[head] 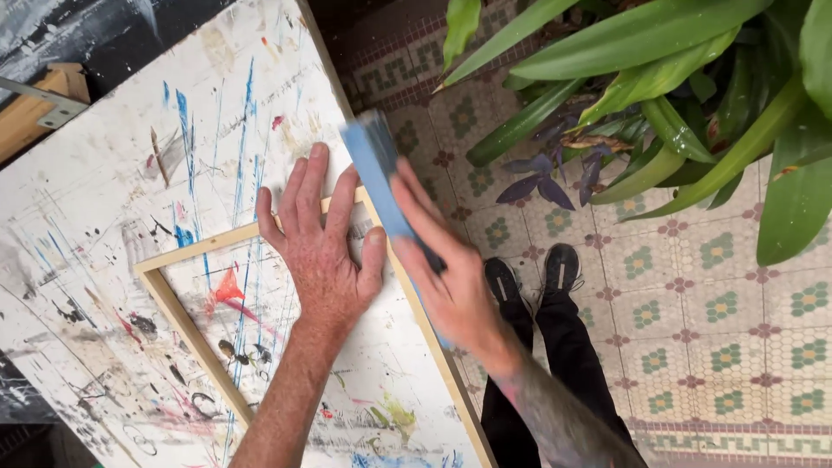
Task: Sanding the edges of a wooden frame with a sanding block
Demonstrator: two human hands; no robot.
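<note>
Two hands at frame centre: left hand (325, 251) flat, fingers spread, pinning the bare wooden frame (178, 299) on the paint-splattered board (104, 199), right hand (451, 277) gripping a blurred blue sanding block (374, 169) at the frame's corner; sanding apparently underway, extent finished unclear.

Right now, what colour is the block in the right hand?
Light blue, motion-blurred. The block is gripped by the right hand; head view, the only one.

The left hand (322, 251) lies flat on a pale wooden frame (186, 329) atop the paint-spattered table (104, 217). The right hand (446, 277), fingers (416, 204) closed, grips a blurred blue sanding block (374, 169) against the frame's outer edge. Beyond, a patterned tile floor (719, 321), black shoes (533, 277) and green plant leaves (659, 78).
</note>
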